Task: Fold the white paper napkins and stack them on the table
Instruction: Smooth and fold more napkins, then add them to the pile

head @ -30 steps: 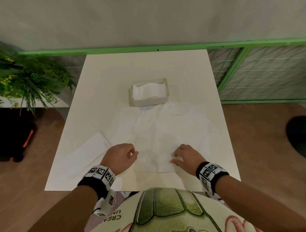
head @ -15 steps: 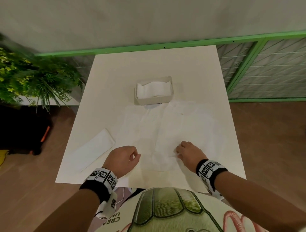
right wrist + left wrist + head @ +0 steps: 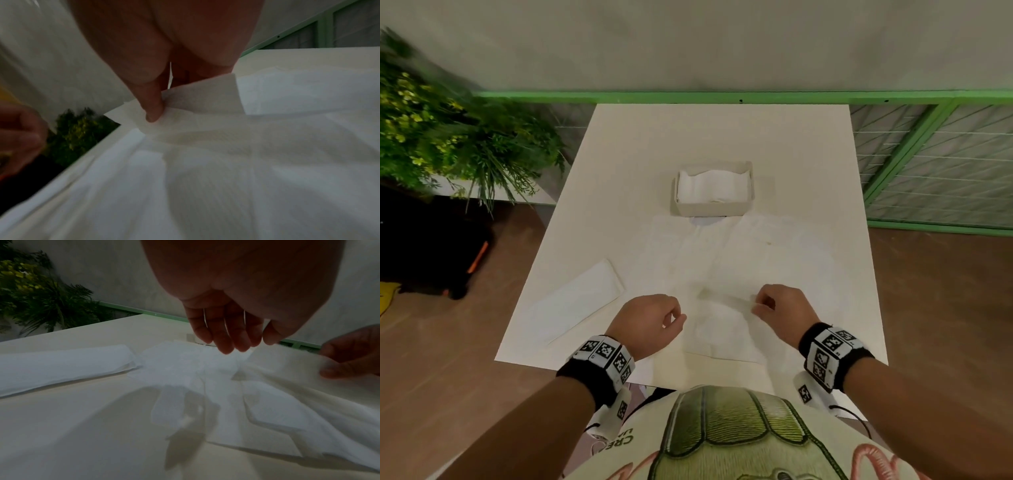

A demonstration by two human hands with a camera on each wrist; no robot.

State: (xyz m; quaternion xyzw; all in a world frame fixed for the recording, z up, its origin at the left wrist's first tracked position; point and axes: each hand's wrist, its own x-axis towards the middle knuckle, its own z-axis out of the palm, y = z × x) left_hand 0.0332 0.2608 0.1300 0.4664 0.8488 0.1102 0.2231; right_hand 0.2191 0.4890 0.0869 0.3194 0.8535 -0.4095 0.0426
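Note:
A large unfolded white napkin [image 3: 739, 267] lies spread across the middle of the white table [image 3: 722, 137]. My right hand [image 3: 756, 305] pinches a part of it near its front edge between thumb and fingers and holds it raised off the table; the right wrist view shows the thumb [image 3: 154, 112] pressed on the lifted paper [image 3: 205, 104]. My left hand [image 3: 674, 317] hovers just left of the napkin with its fingers [image 3: 226, 340] hanging loosely, holding nothing. A folded napkin [image 3: 582, 301] lies flat at the table's near left.
A white box [image 3: 712, 188] of napkins stands at the table's middle, touching the spread napkin's far edge. A leafy plant [image 3: 448, 137] is to the left, a green-framed fence [image 3: 928, 154] behind and to the right. A wood floor surrounds the table.
My right hand has lifted a part of the napkin off the table and carried it slightly away from me. My left hand has stayed beside the napkin.

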